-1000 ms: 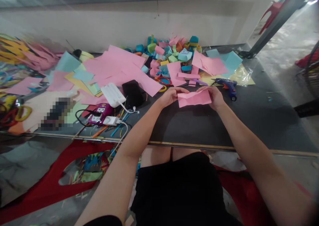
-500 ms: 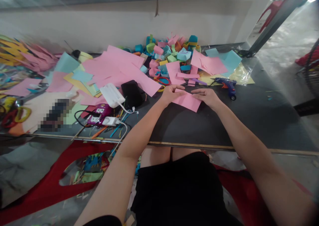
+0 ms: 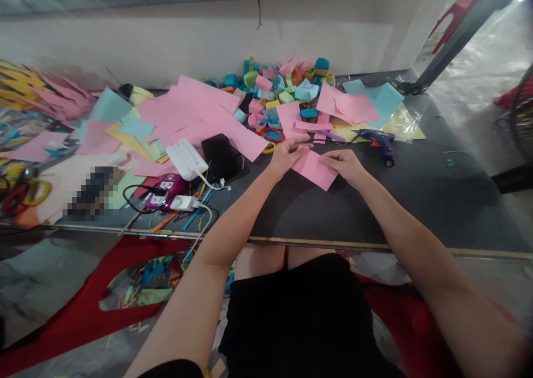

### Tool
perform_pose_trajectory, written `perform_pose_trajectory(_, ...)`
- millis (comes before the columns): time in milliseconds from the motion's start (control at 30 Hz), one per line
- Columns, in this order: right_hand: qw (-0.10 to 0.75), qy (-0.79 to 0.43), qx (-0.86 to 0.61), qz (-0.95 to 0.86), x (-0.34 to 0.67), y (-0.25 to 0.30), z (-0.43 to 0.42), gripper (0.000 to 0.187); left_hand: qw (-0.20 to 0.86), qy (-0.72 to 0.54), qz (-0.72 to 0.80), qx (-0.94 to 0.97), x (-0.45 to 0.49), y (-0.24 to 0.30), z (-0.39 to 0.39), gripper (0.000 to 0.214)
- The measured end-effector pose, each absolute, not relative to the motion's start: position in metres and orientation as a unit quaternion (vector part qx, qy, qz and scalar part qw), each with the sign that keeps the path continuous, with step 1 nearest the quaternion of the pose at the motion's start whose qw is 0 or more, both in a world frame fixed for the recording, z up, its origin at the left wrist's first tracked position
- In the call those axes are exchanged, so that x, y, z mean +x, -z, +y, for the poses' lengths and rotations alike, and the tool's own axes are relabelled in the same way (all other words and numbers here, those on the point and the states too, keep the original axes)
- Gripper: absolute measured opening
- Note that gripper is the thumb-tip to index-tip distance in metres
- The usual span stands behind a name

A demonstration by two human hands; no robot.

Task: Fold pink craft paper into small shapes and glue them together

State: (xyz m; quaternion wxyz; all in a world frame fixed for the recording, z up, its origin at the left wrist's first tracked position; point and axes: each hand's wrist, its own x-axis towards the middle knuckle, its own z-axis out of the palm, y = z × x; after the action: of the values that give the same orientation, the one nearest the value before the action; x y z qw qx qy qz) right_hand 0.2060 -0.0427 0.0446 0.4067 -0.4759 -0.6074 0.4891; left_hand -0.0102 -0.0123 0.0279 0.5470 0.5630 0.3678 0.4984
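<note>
A pink piece of paper point(image 3: 315, 171) is held up between my two hands, a little above the dark table. My left hand point(image 3: 289, 153) pinches its upper left corner between thumb and fingers. At the upper right edge, my right hand point(image 3: 343, 164) grips it the same way, with the fingers bent. Just beyond my left hand lie scissors point(image 3: 272, 135) with red and yellow handles. A blue glue gun point(image 3: 378, 141) with an orange trigger rests to the right of my right hand.
Pink sheets point(image 3: 187, 111) overlap on the left. Small folded paper pieces point(image 3: 287, 86) in several colours are heaped against the wall. A white power bank point(image 3: 186, 159), a black case point(image 3: 219, 156) and a purple power socket point(image 3: 166, 191) with cables lie left of my arm.
My right hand's fingers have bent and closed in on the paper's edge. The paper has tilted slightly and shifted a little right. My left hand stays nearly in place.
</note>
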Motion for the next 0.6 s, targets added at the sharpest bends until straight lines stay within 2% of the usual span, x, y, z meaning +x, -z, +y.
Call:
perform_pose_trajectory(167, 0.468, -0.462, -0.498, -0.565, 0.204, -0.036, -0.035, 0.044, 0.555, -0.507, 0.407, 0.519, -0.010, -0.019, -0.005, 0.050)
perform_pose_trajectory(367, 0.464, -0.473, -0.496, -0.561, 0.200, -0.033, -0.037, 0.046, 0.503, -0.563, 0.415, 0.508, 0.000, -0.021, -0.012, 0.040)
perform_pose_trajectory(600, 0.485, -0.461, -0.488, -0.560, 0.201, -0.034, -0.040, 0.040, 0.548, -0.582, 0.383, 0.464, 0.004, -0.018, -0.012, 0.024)
